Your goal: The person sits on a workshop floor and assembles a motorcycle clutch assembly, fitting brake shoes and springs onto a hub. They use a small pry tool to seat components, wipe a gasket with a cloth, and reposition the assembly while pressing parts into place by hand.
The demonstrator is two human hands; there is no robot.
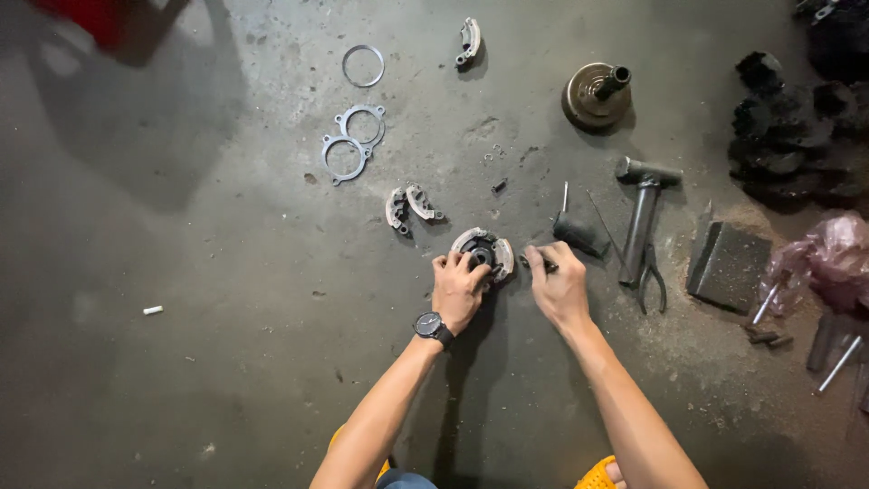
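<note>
A round clutch assembly [489, 248] with grey shoes lies on the concrete floor. My left hand [458, 288], with a black watch on its wrist, presses down on the assembly's near edge. My right hand [559, 284] sits just right of it, fingers pinched on a small dark tool [536, 263] whose tip points at the assembly. Two loose clutch shoes [410, 206] lie a little farther out to the left.
A hammer [643, 217] and pliers [652, 282] lie right of my hands, with a dark block [727, 263] beyond. A clutch bell [595, 93], another shoe [468, 43], a ring [363, 65] and a gasket plate [351, 145] lie farther out. Dark parts [787, 127] and a plastic bag [831, 258] crowd the right edge.
</note>
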